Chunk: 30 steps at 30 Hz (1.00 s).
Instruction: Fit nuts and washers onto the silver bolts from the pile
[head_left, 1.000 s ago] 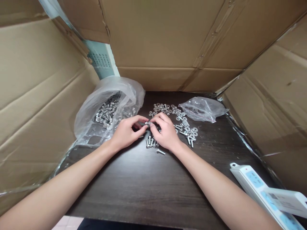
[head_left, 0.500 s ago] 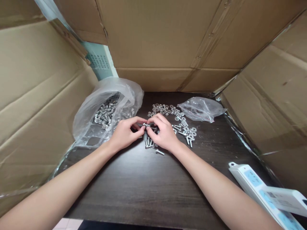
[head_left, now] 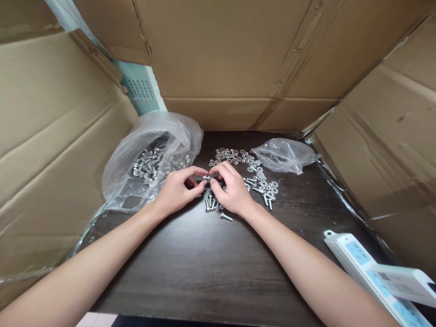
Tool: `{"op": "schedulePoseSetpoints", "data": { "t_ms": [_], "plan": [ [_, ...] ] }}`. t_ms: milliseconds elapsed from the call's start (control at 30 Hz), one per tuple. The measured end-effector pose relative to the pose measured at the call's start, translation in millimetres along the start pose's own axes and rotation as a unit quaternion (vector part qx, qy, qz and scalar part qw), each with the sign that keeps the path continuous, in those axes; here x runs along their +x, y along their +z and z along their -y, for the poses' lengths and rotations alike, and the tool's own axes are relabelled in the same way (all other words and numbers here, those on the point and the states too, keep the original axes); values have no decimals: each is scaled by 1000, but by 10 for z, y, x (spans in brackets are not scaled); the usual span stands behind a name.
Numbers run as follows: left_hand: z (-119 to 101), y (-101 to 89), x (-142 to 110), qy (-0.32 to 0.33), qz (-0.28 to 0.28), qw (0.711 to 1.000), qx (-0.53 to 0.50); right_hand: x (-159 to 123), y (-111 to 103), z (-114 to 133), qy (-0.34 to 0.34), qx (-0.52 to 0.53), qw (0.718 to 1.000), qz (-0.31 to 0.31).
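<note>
My left hand [head_left: 177,190] and my right hand [head_left: 230,190] meet above the dark table [head_left: 204,263], fingertips pinched together on one small silver bolt [head_left: 206,177] held between them. Just below the hands lies a small cluster of bolts [head_left: 213,204], with one bolt [head_left: 226,216] lying apart. Loose washers [head_left: 238,156] are scattered behind and to the right of my right hand. A large clear bag of bolts [head_left: 150,159] lies open to the left of my left hand.
A smaller clear plastic bag [head_left: 284,156] lies at the back right. White power strips [head_left: 378,272] sit at the front right corner. Cardboard walls [head_left: 238,59] enclose the table on the left, back and right.
Both hands stay pinched on the bolt, with only slight finger shifts. The view has drifted a little.
</note>
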<state>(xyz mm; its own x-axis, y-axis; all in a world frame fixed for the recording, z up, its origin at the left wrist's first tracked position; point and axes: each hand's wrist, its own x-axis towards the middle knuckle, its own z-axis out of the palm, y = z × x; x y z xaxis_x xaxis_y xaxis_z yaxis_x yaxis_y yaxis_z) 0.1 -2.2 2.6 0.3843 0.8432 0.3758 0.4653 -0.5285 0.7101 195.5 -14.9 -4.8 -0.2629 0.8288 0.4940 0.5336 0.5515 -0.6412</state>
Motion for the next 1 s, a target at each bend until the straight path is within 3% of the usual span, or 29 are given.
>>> {"op": "schedulePoseSetpoints", "data": {
  "t_ms": [1000],
  "plan": [
    [-10, 5, -6, 10, 3, 1000, -14, 2, 10, -5, 1, -2, 1000, 17]
  ]
}}
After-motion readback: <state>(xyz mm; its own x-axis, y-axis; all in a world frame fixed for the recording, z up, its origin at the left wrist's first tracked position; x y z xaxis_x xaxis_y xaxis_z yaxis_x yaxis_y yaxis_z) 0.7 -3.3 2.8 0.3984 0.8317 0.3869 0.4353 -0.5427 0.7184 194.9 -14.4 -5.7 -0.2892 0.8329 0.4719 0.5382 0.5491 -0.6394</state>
